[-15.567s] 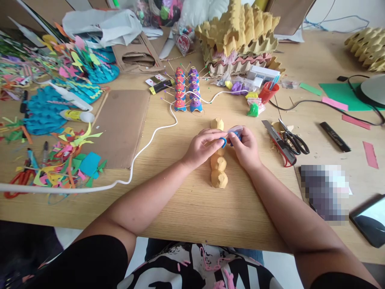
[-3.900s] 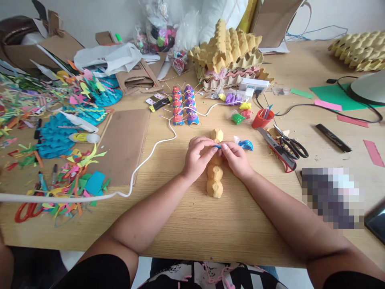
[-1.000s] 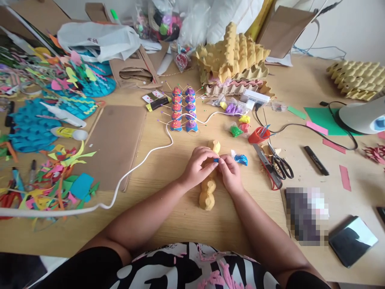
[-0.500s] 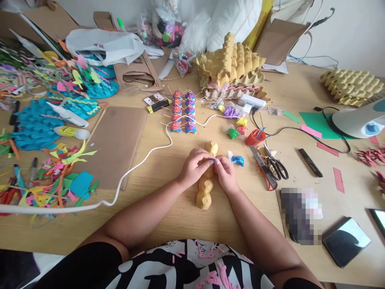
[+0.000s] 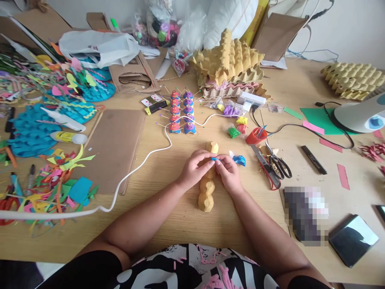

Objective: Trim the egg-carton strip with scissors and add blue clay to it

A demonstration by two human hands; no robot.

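Note:
Between the fingertips of my left hand and my right hand is a small piece of blue clay. Both hands are closed in a pinch on it. Below them lies a strip of yellow egg carton, a row of bumps running away from me, its middle hidden by my hands. Just right of my right hand rests a clear bag of blue clay. Farther back stand two painted egg-carton strips, one red and blue, the other purple and blue, with thin sticks poking out.
A white cable crosses the table on the left, near a cardboard sheet and paper scraps. To the right are scissors, a box cutter, a red cup and a black marker. Egg trays are stacked behind.
More of the blue clay shows between my fingertips, and my right fingers have shifted slightly around it. The view has moved a little; the things on the table stay in place.

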